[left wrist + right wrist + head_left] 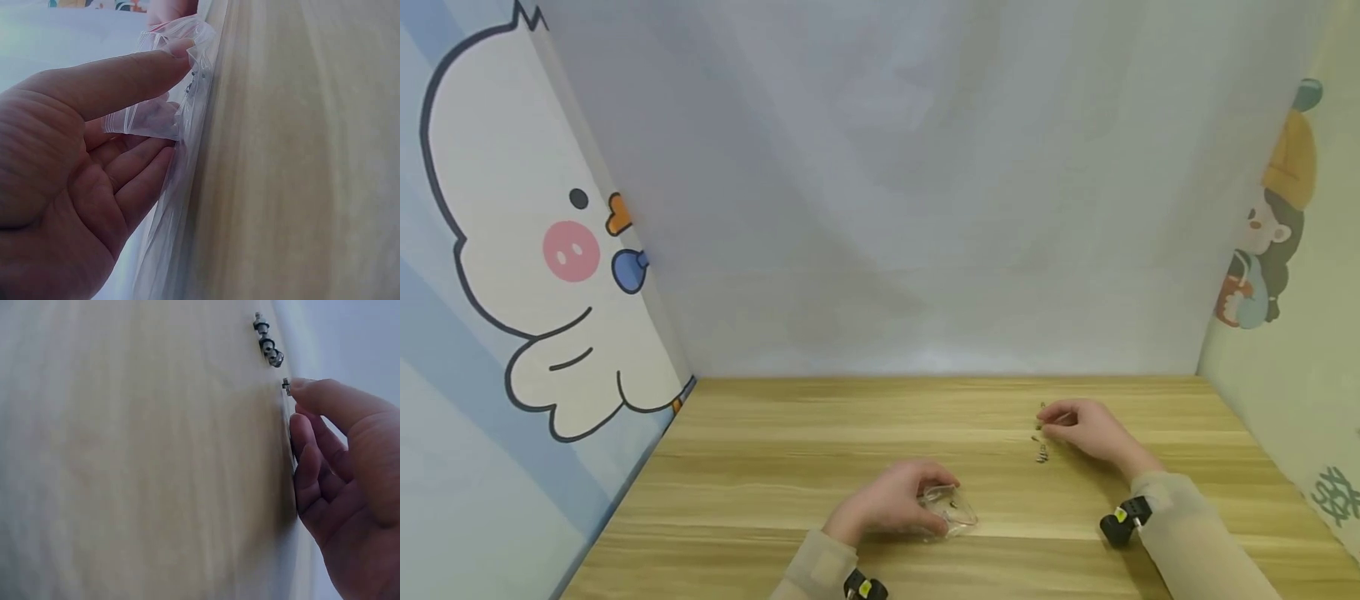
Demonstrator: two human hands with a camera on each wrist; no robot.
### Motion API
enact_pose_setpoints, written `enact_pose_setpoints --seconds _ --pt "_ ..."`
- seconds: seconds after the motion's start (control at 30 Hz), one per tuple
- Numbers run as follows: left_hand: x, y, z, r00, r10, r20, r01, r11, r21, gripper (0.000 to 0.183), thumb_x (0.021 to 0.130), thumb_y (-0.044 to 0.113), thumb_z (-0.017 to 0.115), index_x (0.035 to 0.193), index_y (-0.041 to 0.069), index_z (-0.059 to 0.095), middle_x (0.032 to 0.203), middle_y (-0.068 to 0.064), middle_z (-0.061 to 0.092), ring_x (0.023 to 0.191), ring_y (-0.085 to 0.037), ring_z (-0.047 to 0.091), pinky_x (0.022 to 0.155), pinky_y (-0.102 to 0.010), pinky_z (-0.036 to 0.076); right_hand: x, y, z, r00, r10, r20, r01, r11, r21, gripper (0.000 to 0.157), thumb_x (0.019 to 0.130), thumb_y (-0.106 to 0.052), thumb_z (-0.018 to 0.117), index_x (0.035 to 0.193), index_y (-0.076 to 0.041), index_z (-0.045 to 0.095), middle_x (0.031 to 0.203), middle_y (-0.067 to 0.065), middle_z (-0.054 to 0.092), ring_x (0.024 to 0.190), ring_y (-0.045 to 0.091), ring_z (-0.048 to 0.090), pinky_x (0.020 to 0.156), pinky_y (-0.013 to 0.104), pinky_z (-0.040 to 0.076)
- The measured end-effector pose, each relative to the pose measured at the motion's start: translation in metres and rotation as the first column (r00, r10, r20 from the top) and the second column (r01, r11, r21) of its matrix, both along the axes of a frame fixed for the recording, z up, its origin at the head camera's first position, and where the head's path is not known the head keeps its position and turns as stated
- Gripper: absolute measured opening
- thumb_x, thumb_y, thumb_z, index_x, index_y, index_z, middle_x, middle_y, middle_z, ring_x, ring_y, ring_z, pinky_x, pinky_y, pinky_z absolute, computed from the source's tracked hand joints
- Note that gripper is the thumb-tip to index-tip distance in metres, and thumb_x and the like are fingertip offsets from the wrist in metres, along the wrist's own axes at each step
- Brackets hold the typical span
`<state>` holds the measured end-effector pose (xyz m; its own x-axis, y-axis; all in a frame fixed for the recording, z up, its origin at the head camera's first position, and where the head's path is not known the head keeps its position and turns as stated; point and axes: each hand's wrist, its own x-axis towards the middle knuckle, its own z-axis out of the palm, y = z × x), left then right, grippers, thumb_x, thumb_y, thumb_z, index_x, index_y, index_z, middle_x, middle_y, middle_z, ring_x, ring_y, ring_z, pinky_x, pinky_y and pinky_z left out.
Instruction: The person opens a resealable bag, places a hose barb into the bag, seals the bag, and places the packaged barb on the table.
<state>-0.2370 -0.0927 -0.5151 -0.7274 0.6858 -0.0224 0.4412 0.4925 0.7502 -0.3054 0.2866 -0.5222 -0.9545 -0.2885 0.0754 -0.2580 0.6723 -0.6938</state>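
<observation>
My left hand [895, 500] holds a clear zip-lock bag [951, 510] low over the table, thumb on one side and fingers on the other. Inside the crinkled plastic lie a few tiny dark pieces, seen near the thumb tip in the left wrist view. Further right and back, my right hand [1090, 429] has its thumb and fingertips at a small metal fitting [286, 386], which pokes out past the thumb tip. Several more metal fittings [269, 344], with ringed, stepped bodies, lie in a short row just beyond the fingertips.
Both hands work over a wood-grain table [737, 467]. A pale grey curtain [880, 208] hangs at its back edge. Printed panels with cartoon figures stand at the left and right sides. Each wrist carries a small black camera [1117, 527].
</observation>
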Motion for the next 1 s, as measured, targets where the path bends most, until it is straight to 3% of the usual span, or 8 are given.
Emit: enact_pose_setpoints --seconds 0.53,0.8,1.0 --pt "-0.0008 0.0009 0.0000 0.999 -0.002 0.050 0.001 1.000 0.027 0.058 0.081 0.014 0.095 0.135 0.012 0.072 0.134 0.009 0.068 0.122 -0.006 0.062 0.111 -0.030 0.047 -0.0016 -0.0024 -0.0012 0.999 0.046 0.012 -0.046 0.999 0.021 0.021 0.101 -0.019 0.076 0.120 -0.010 0.080 0.113 0.004 0.076 0.098 0.019 0.068 0.086 0.042 0.057" --pt "-0.0007 0.0015 -0.0001 1.000 -0.008 0.020 0.008 1.000 0.026 0.058 0.080 0.014 0.095 0.134 0.011 0.072 0.133 0.007 0.068 0.119 -0.004 0.061 0.109 -0.027 0.046 -0.0032 -0.0025 -0.0006 0.998 0.057 0.009 -0.057 0.998 0.023 0.018 0.100 -0.017 0.076 0.116 -0.009 0.079 0.111 0.005 0.076 0.098 0.020 0.068 0.087 0.044 0.057" --pt "-0.0011 0.0017 0.0006 1.000 -0.008 0.016 0.008 1.000 0.018 0.058 0.081 0.014 0.095 0.134 0.012 0.072 0.133 0.007 0.069 0.119 -0.004 0.061 0.109 -0.027 0.047 -0.0040 -0.0022 -0.0016 0.998 0.059 0.006 -0.059 0.997 0.043 0.013 0.100 -0.017 0.076 0.111 -0.010 0.080 0.101 0.000 0.074 0.089 0.017 0.064 0.080 0.038 0.055"
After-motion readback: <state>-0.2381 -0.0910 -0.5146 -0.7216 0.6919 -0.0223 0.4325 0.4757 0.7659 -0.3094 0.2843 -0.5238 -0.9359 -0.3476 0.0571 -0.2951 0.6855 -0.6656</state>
